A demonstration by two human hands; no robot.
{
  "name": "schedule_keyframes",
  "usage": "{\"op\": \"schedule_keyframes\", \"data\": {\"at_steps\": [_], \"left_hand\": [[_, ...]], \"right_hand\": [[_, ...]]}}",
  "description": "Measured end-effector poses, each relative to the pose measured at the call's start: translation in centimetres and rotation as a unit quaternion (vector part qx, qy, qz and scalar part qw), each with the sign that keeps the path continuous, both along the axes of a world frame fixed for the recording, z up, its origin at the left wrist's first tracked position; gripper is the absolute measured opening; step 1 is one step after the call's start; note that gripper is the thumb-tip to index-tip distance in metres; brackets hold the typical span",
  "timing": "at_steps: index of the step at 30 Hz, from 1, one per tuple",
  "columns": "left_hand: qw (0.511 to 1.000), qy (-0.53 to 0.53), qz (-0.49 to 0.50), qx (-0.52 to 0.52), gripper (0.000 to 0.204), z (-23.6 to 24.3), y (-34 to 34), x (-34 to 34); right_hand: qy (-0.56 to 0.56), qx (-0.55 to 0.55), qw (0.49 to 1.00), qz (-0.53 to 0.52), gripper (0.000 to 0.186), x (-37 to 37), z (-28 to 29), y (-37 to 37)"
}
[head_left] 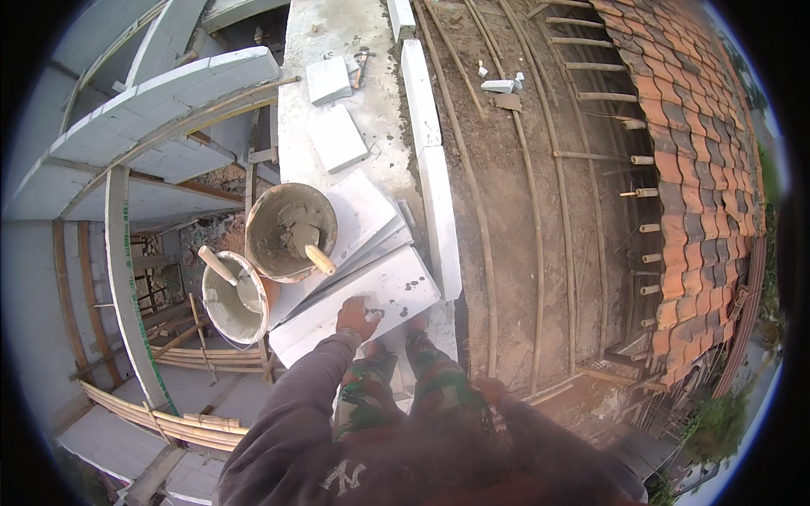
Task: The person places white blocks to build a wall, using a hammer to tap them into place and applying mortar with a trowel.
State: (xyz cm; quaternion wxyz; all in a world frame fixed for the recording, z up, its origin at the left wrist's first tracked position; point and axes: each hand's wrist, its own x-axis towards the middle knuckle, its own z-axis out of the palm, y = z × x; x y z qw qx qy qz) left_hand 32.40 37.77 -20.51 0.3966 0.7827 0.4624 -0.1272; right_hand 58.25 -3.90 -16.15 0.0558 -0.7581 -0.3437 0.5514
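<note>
- While the white block (386,285) is touched at its near edge, the left hand (359,319) is half-curled; hold cannot be told.
- Right hand (488,390): opening and hold cannot be told.

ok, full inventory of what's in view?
Buckets: 2, grey-smeared, stack's left
Trowels: 2, pale-handled, in buckets
Stacked blocks: several, white, before legs
Smaller blocks: 2, white, farther ahead
Edge blocks: several, white, stack's right
Hammer: 1, brown, upper centre
Bamboo poles: many, tan, both sides
Roof tiles: many, orange/dark, far right
Plants: several, green, lower right
Walls: several, pale, left
Legs: 2, camouflage, lower centre
Left hand: 1, bare, at stack
Right hand: 1, bare, by thigh
</note>
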Motion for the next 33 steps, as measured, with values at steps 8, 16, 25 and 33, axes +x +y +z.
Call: {"op": "schedule_keyframes", "data": {"at_steps": [8,16,25,33], "left_hand": [[0.950,0.137,-0.187,-0.211,0.050,11.6,-7.2,-13.2],[0.934,0.190,-0.302,0.026,0.029,5.3,-5.2,-20.6],[0.883,-0.054,0.328,-0.330,0.060,14.5,-1.3,-5.8],[0.868,-0.161,0.355,-0.306,0.069,25.7,0.3,-5.8]], "right_hand": [[0.142,-0.098,0.937,-0.305,0.052,-2.9,13.8,3.9],[0.155,0.057,0.810,-0.563,0.041,3.9,12.0,4.0],[0.028,0.000,0.839,-0.543,0.030,11.0,7.2,-7.3],[0.078,-0.100,0.731,-0.671,0.031,6.3,11.6,-6.7]]}}
